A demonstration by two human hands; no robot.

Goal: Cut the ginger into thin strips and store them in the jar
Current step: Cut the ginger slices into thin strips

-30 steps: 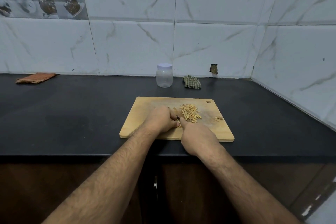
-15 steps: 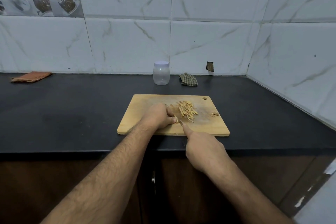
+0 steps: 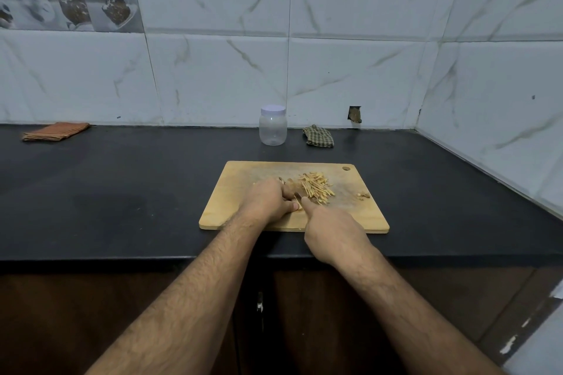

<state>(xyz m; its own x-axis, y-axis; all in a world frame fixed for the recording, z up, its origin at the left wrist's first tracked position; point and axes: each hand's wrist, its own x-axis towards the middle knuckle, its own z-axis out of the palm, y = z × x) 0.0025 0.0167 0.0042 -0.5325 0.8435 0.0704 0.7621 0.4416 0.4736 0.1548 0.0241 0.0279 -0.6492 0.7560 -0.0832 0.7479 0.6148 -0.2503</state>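
Tan board (image 3: 243, 192), clear white-lidded jar (image 3: 273, 128), orange cloth (image 3: 56, 131), green-checked cloth (image 3: 318, 136).

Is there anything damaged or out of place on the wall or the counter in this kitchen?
Yes. The wall tile behind the counter has a broken hole just above the counter, right of the jar. A few ginger bits lie apart from the ginger strips.
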